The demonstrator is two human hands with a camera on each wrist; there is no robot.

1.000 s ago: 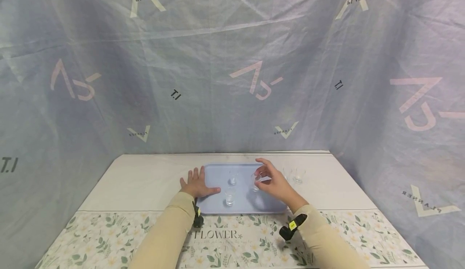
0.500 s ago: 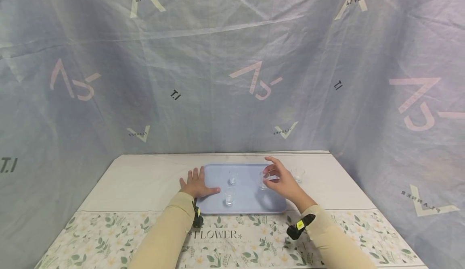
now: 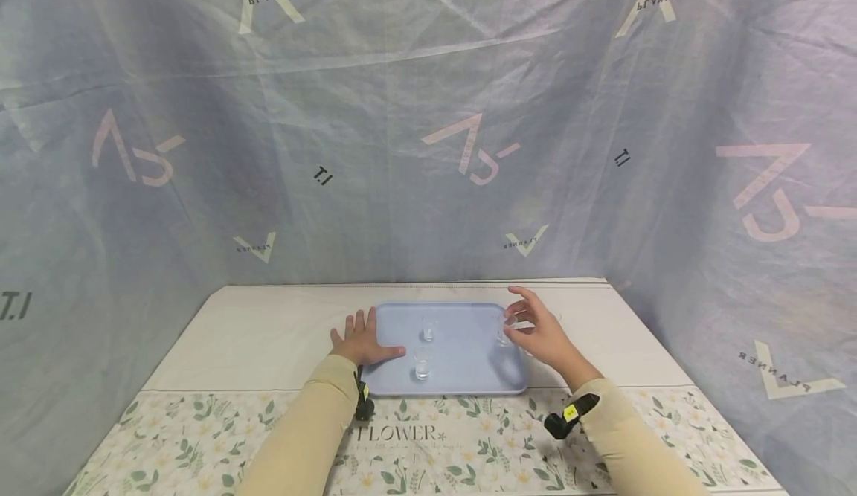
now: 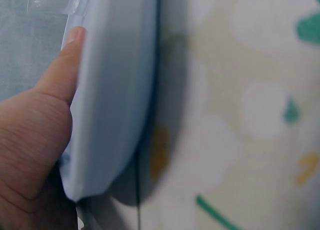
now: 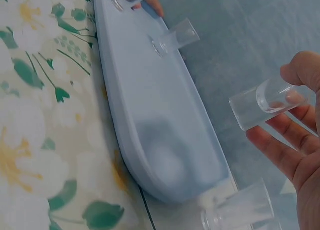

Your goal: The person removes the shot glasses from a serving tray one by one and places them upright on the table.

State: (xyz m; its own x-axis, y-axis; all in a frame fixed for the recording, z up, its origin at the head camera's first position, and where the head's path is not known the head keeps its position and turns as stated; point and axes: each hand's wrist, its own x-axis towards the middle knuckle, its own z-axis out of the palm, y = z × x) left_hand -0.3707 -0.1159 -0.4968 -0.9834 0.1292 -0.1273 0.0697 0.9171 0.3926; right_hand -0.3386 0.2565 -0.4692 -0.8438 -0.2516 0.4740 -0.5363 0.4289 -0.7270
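Shift over the tray (image 3: 462, 375): since the earlier frame, I saw the right hand (image 3: 544, 336) carry its shot glass (image 3: 505, 332) rightward to the tray's right end; the left hand (image 3: 361, 343) had stayed put.
Right grip: thumb and fingertips pinched the shot glass, parted only by its width, while one finger stretched clear of it.
Left grip: fingers were splayed wide past the tray's left rim, thumb reaching inside it; they had hold of nothing. I could not tell how hard they pressed.
Carried glass: it hung above the tray, near the right rim.
Standing pair: the near glass (image 3: 422, 366) stood upright just beside the left thumb, the far glass (image 3: 428, 330) upright behind it.
Beyond the right rim: another clear glass (image 5: 245, 207) stood on the tabletop (image 3: 281, 317), partly overlapping one more.
Front strip: floral cloth (image 3: 221, 436) lettered "FLOWER" lay before the tray.
Backdrop: grey curtain (image 3: 388, 213), printed with letters.
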